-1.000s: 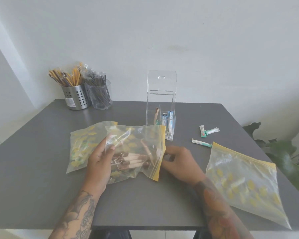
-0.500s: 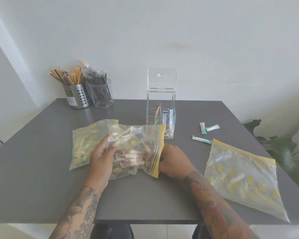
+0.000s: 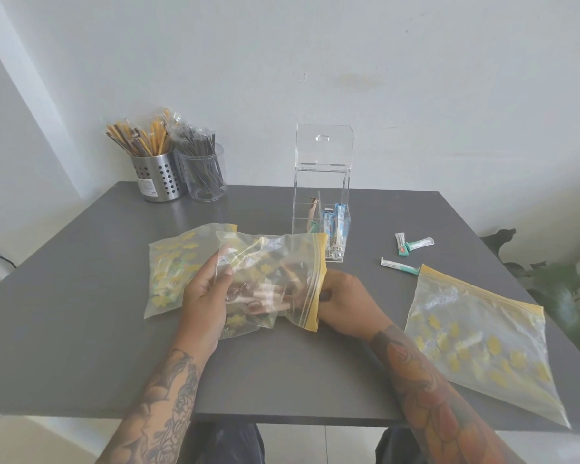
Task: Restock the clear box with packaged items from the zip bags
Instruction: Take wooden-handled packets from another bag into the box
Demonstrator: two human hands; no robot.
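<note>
Both hands are engaged on the middle zip bag, which is held just above the grey table in front of the person. Its closed end is gripped by the left hand, thumb on top and fingers folded beneath the plastic. The right hand is pushed into the yellow-edged mouth on the right; its fingers are hidden inside the plastic, so whether they are closed on anything cannot be told. Brown and cream wrapped items are seen bunched inside the bag, near the opening.

The step in hand is judged to be the drawing of packaged items out of this bag. The clear box is stood behind the bag near the middle of the table, its lid raised; a few blue packets and a brown one are already held upright in its compartments, with much room left. A second bag is partly covered by the held one on the left, and a third bag lies flat well to the right, with three green-and-white packets loose on the table beyond it.

For the next move, a few items must be pinched and withdrawn through the mouth while the bag is steadied, then carried over and lowered upright into the matching compartment. Care is called for, since the tall, light box could be knocked.
</note>
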